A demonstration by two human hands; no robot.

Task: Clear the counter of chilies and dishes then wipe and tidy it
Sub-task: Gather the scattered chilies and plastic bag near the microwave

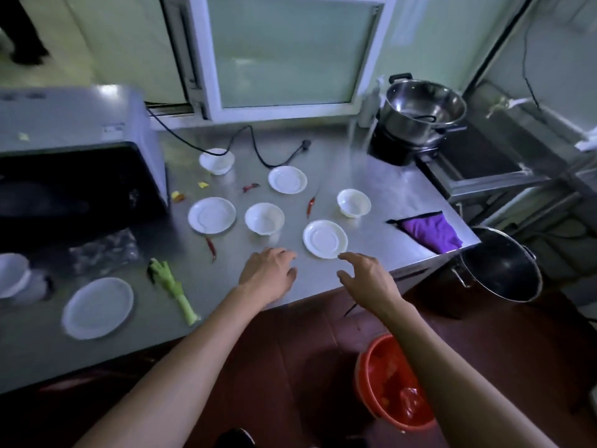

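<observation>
The counter [371, 176] looks like brushed steel, smooth with a dull sheen and soft reflections. The saucers [325, 238] and bowls [264, 218] look like glossy white ceramic or plastic; which one cannot be told. The chilies [310, 206] have shiny red skin. The cloth [431, 233] is purple fabric, matt and soft, with a dark edge. The pot [423, 108] at the back is polished metal, mirror-bright inside. The bucket [392, 383] is orange plastic, lined with a glossy red bag. The window [284, 50] pane is frosted glass in a smooth white frame. The floor [290, 350] is dark reddish and matt.
</observation>
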